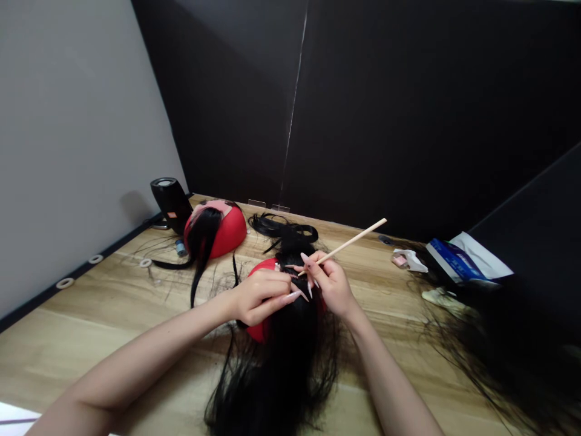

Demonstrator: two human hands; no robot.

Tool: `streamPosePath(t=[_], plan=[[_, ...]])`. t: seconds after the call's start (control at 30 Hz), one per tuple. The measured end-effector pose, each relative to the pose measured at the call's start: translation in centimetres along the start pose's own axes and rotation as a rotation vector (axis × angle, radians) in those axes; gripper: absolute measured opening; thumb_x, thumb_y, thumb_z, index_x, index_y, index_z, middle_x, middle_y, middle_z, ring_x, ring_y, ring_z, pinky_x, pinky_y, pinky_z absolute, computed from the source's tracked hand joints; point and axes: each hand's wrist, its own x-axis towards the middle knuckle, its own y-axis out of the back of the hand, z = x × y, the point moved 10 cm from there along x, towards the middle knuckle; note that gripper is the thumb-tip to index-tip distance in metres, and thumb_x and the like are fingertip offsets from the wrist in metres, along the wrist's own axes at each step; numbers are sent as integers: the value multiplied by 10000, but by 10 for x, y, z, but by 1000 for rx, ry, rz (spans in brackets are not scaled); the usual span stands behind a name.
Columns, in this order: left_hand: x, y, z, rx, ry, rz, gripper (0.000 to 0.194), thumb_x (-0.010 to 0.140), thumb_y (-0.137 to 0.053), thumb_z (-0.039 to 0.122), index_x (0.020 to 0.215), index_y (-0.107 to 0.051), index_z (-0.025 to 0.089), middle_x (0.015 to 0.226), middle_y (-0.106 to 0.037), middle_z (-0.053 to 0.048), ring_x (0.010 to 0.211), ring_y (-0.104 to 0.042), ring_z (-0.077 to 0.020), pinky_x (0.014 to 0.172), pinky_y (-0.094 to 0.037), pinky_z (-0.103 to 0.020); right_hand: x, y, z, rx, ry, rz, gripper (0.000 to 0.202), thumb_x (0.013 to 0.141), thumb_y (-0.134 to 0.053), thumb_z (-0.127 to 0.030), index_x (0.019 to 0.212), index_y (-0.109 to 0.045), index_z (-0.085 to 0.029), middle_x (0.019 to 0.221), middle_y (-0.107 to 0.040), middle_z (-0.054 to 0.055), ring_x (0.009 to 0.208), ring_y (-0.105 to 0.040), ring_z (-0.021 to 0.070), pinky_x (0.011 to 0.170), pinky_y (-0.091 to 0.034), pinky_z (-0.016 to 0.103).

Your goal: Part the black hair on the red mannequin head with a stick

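A long-haired black hairpiece (295, 357) lies over a red rounded block (258, 332) in front of me. A thin pale wooden stick (358, 241) slants up to the right from my right hand (333, 283). Thumb and fingers pinch it near its lower end, close to a pinkish row in the hair. My left hand (263, 297) rests on the left side of the block. Its fingers are curled and its thumb presses in against black strands. The stick's tip is too small to make out.
Behind to the left, a second red block (231, 233) carries a hairpiece, beside a black cylindrical speaker (170, 203). Loose black hair (290, 232) lies behind my hands. A blue and white packet (465, 260) and a dark hair mass (512, 345) are at right.
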Motion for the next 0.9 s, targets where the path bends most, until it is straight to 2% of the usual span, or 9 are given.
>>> streamPosePath(t=[0.17, 0.3, 0.4, 0.47, 0.53, 0.67, 0.83, 0.9], plan=[[0, 1, 2, -4, -13, -1, 258, 958, -382, 175, 737, -514, 151, 689, -596, -79, 637, -563, -153, 639, -446, -261, 1, 0, 3, 76, -9, -9, 354, 857, -601, -527, 735, -537, -201, 539, -487, -56, 482, -438, 90, 543, -407, 234], [1, 3, -1, -35, 37, 9, 287, 974, -380, 209, 818, -605, 124, 664, -579, -61, 633, -548, -145, 648, -431, -259, 3, -1, 6, 162, -20, -20, 387, 844, -599, -562, 728, -545, -198, 529, -504, -51, 475, -448, 87, 570, -445, 238], [2, 15, -17, -144, 189, 101, 350, 987, -378, 238, 776, -631, 121, 595, -523, -20, 596, -514, -123, 641, -413, -246, 3, 2, 10, 186, -49, 23, 437, 856, -543, -608, 739, -576, -188, 539, -507, -34, 482, -481, 101, 517, -427, 236], [1, 25, -31, -210, 320, 188, 405, 994, -377, 268, 668, -571, 126, 600, -501, -9, 596, -500, -111, 641, -405, -240, 3, 4, 12, 193, -58, 64, 452, 861, -523, -619, 747, -579, -186, 541, -497, -35, 477, -490, 103, 510, -432, 239], [2, 32, -39, -164, 389, 227, 429, 996, -381, 302, 613, -485, 138, 629, -479, -3, 613, -474, -106, 654, -393, -244, 2, 6, 14, 211, -53, 101, 424, 864, -537, -599, 752, -562, -191, 534, -474, -49, 459, -474, 94, 506, -432, 233], [14, 30, -37, 160, 338, 108, 391, 1001, -369, 325, 662, -454, 152, 662, -446, 2, 676, -427, -126, 717, -372, -266, -1, 9, 18, 266, -49, 180, 388, 859, -564, -566, 732, -508, -203, 506, -414, -75, 412, -377, 70, 437, -361, 206], [19, 4, -45, 486, 325, -169, 363, 1009, -312, 300, 744, -512, 152, 784, -517, -34, 776, -457, -157, 763, -360, -293, -3, 12, 21, 271, -31, 259, 406, 854, -552, -581, 714, -492, -205, 478, -395, -74, 400, -324, 70, 403, -281, 207], [19, -2, -47, 541, 317, -220, 352, 1006, -312, 296, 763, -524, 156, 806, -529, -38, 784, -458, -161, 755, -353, -296, -4, 12, 21, 267, -29, 273, 416, 844, -563, -589, 706, -491, -203, 481, -392, -71, 405, -325, 69, 399, -254, 209]])
